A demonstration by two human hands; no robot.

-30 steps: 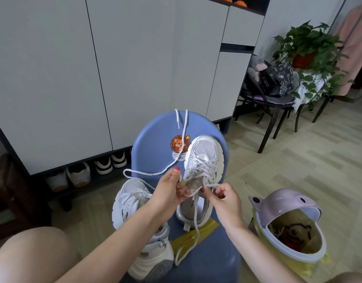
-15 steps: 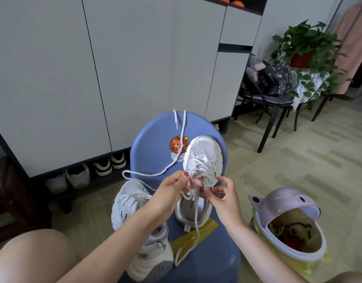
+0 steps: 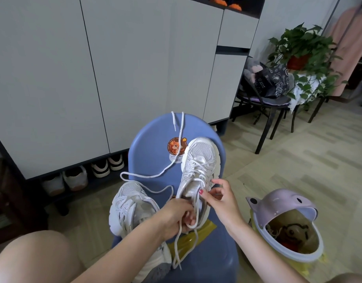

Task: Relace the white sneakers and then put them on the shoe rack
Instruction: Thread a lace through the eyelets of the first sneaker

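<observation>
Both forearms reach forward over a blue chair (image 3: 147, 144). The left hand (image 3: 176, 217), fingers curled, grips the white lace (image 3: 193, 213) of the far sneaker (image 3: 198, 160); the right hand (image 3: 221, 199) pinches at its eyelets. The second sneaker (image 3: 131, 203) lies beside it on the seat.

Around the blue chair (image 3: 153, 139), bare floor lay open to the right as far as the lidded bin (image 3: 286, 225); the cabinet (image 3: 114, 78) closed off the far side, with shoes (image 3: 76, 177) crowding the gap beneath it
</observation>
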